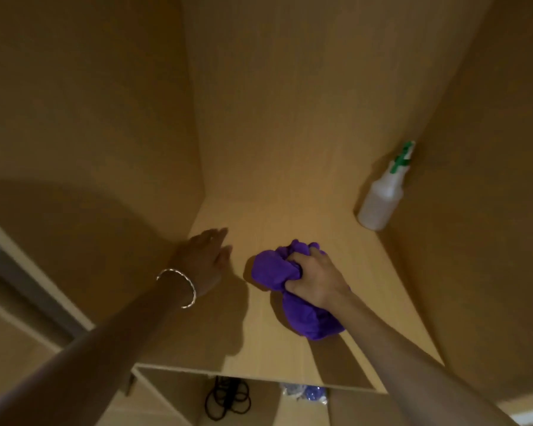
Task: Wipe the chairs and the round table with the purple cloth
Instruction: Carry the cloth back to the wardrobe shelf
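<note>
The purple cloth point(277, 270) lies bunched on a light wooden shelf point(290, 355) inside a cabinet. My right hand point(316, 279) grips the cloth from above, fingers curled into its folds. My left hand point(208, 258), with a silver bangle on the wrist, reaches in beside it with straight fingers, near the shelf's left wall and holding nothing. No chairs or round table are in view.
A white spray bottle point(382, 198) with a green trigger stands at the shelf's back right corner. Wooden cabinet walls point(105, 118) close in on the left, back and right. Below the shelf lie a coiled black cable point(228, 398) and a bluish bag point(305, 393).
</note>
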